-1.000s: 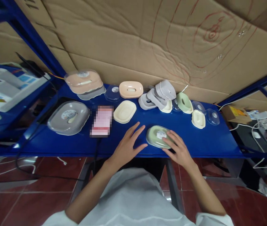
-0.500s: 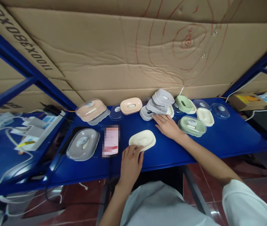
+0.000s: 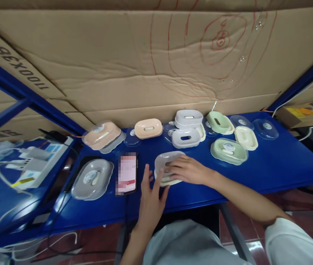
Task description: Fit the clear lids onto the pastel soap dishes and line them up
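Observation:
A grey soap dish [image 3: 161, 159] with a slot in its floor sits over a cream base [image 3: 170, 182] near the table's front edge. My right hand [image 3: 191, 170] reaches in from the right and grips the grey dish, its fingers over the inside and far rim. At the near left side, my left hand [image 3: 152, 197] has its fingers spread, the fingertips close to the dish; contact is hard to make out. Behind them are another grey soap dish [image 3: 177, 140] and a grey dish with a pale insert [image 3: 189, 123].
A phone [image 3: 127, 173] lies left of my hands, beside a lidded grey dish [image 3: 92, 180]. A peach dish [image 3: 148, 129], a lidded peach dish [image 3: 101, 136], green dishes [image 3: 229, 151] and clear lids [image 3: 265, 129] lie around. Cardboard [image 3: 117, 66] walls the back.
My right hand has brought a grey dish from the back pile to the cream base. My left hand has let go of the base and spread its fingers. The view has shifted slightly.

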A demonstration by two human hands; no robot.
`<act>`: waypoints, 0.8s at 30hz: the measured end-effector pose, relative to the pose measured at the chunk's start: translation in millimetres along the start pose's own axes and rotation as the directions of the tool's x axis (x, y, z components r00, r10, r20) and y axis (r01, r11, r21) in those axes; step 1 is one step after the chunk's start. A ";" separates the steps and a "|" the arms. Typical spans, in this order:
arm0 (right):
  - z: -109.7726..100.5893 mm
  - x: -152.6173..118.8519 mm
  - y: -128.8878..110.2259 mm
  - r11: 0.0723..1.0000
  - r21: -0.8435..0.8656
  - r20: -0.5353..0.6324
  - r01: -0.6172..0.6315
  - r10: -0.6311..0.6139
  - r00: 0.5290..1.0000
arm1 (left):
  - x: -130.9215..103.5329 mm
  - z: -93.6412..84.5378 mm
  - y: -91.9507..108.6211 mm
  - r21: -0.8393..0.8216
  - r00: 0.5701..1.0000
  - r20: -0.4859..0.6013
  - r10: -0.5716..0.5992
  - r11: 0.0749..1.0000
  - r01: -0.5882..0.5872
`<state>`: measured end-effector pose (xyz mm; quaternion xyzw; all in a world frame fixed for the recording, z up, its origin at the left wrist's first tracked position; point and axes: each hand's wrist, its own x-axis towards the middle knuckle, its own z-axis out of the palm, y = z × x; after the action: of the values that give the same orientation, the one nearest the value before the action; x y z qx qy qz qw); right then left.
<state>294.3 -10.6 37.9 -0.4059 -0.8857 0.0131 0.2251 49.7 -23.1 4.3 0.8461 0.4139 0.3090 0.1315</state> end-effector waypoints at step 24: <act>-42.0 -28.8 54.4 0.705 -0.279 -0.242 -0.651 0.605 0.759 | 0.2 0.6 -3.6 0.001 0.995 0.057 0.078 0.997 -0.078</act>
<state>366.7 -1.8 53.2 -0.7163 -0.6648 -0.0940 0.1899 48.0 -20.7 2.2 0.8703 0.3771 0.2891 0.1296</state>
